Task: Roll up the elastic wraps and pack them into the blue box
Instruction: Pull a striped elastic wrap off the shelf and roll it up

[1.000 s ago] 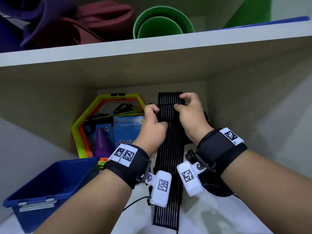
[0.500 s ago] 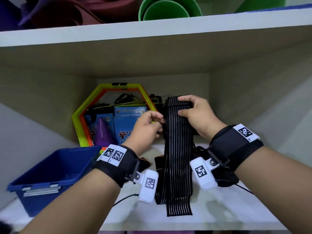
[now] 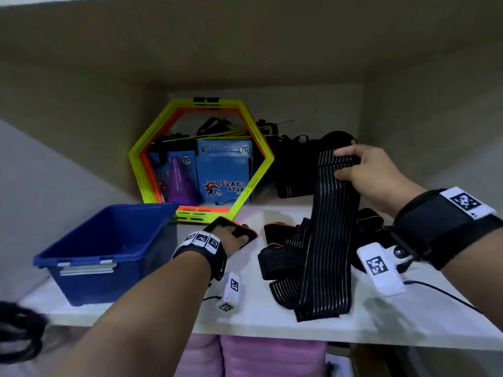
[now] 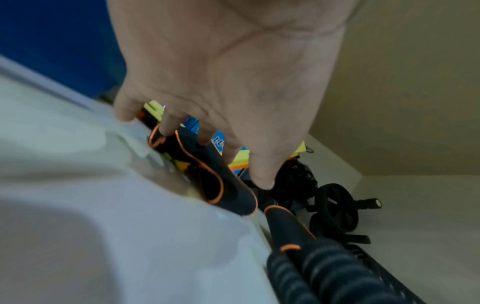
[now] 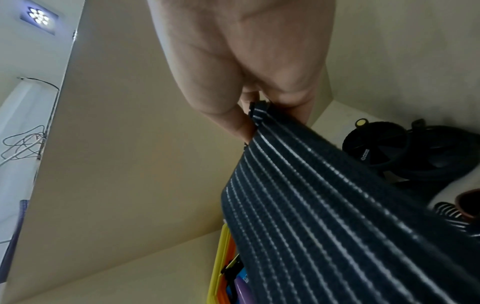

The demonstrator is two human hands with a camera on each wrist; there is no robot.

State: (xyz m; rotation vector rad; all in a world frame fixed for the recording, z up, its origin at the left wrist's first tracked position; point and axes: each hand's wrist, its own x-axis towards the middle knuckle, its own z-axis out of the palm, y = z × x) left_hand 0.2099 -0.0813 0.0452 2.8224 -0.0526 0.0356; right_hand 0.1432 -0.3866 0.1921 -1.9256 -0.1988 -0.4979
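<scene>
1. The blue box [image 3: 109, 248] sits at the left of the white shelf [image 3: 245, 317], near its front edge, open side up. Its long axis runs from near-left to far-right.
2. Behind the box, a yellow and orange hexagon frame [image 3: 201, 159] stands against the back wall. Blue packets [image 3: 224, 172] and a purple cone [image 3: 181, 183] show through it.
3. The left hand [image 3: 231, 235] is down on the shelf just right of the box. Its fingers are spread and reach down onto a black pad with orange trim [image 4: 207, 170], fingertips touching it. From the left wrist view the fingers look nearly straight, not closed around the pad.
4. A second orange-trimmed piece [image 3: 277, 232] lies just right of that hand, beside a heap of striped black wraps [image 3: 288, 262] in the middle of the shelf.
5. One striped wrap [image 3: 332, 227] hangs as a long band. Its top end is raised toward the far right, its lower end rests on the shelf near the front edge, so its long axis runs steeply from top to bottom, leaning slightly left at the base. The stripes run along its length.
6. The right hand [image 3: 373, 172] pinches the top end of this wrap, thumb below and fingers over the folded edge.
7. Black gear, including a wheel with handles [image 4: 340, 207], lies at the far right back of the shelf.
</scene>
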